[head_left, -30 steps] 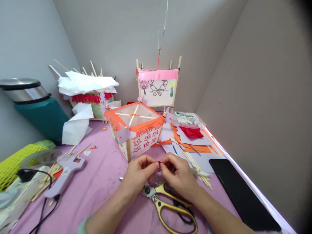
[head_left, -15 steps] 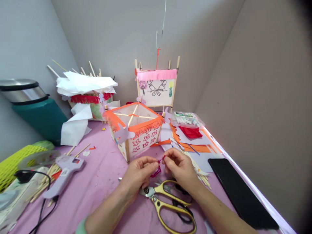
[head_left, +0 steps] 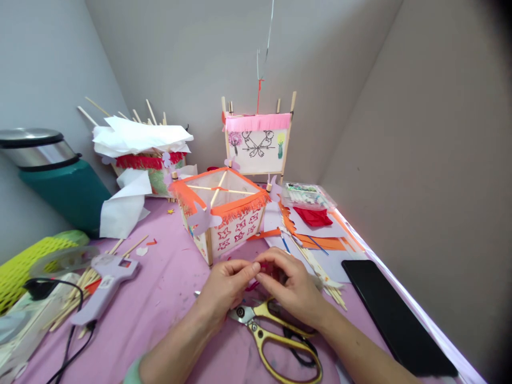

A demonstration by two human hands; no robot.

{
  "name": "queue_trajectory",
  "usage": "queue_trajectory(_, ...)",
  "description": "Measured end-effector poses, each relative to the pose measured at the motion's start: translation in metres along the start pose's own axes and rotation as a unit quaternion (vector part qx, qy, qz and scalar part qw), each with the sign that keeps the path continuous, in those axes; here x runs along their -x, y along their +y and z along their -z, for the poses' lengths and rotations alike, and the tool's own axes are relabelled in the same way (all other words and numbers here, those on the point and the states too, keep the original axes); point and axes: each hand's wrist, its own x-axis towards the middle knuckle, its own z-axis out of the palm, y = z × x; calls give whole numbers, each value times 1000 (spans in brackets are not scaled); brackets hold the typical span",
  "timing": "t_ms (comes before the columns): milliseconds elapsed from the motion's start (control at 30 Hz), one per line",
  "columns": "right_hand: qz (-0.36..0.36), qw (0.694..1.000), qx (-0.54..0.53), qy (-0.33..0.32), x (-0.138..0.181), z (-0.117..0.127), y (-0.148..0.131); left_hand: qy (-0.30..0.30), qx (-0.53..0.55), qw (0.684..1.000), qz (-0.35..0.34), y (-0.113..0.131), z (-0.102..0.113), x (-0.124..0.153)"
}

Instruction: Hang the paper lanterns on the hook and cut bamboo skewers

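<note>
My left hand and my right hand meet at the fingertips above the pink cloth. Both are closed in a pinch on a thin magenta cord. A bit of the magenta cord shows below the fingers; most of it is hidden. Under my hands lie yellow-handled scissors, with a second, black-handled pair partly beneath them. Just beyond my hands stands a paper lantern on a wooden stick frame, with an orange fringed rim and red stars drawn on its side.
A glue gun with a black cord lies left, near a teal bottle. At the right is a black phone. Another lantern hangs from a wire at the back. Wooden sticks and orange paper lie right.
My right hand has moved slightly left, so its fingertips now touch those of my left hand. The magenta cord between them has become mostly hidden.
</note>
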Motion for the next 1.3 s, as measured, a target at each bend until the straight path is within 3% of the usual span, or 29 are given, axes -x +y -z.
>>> queue_trajectory(300, -5, 1000, 13, 21, 1, 0, 0, -52, -7, 999, -14, -3, 0, 0)
queue_trajectory(533, -69, 998, 0, 0, 0, 1, 1, -8, -119, 992, -34, -5, 2, -3)
queue_trajectory(700, -94, 995, -5, -14, -2, 6, 0, 6, -131, 991, -15, -4, 4, -5)
queue_trajectory(933, -119, 988, -91, -24, -1, 13, 9, -5, -2, 1000, 1, 3, 1, 1)
queue_trajectory(1033, -136, 980, -132, -60, -1, 13, 5, -10, 66, 998, -14, 2, 1, 3)
queue_trajectory(1200, -16, 992, 14, -124, -2, 11, -3, -39, 169, 984, -38, 4, 4, 4)
queue_trajectory(1300, -23, 994, 22, -107, -5, 15, 3, -29, 227, 971, -68, 9, 9, 3)
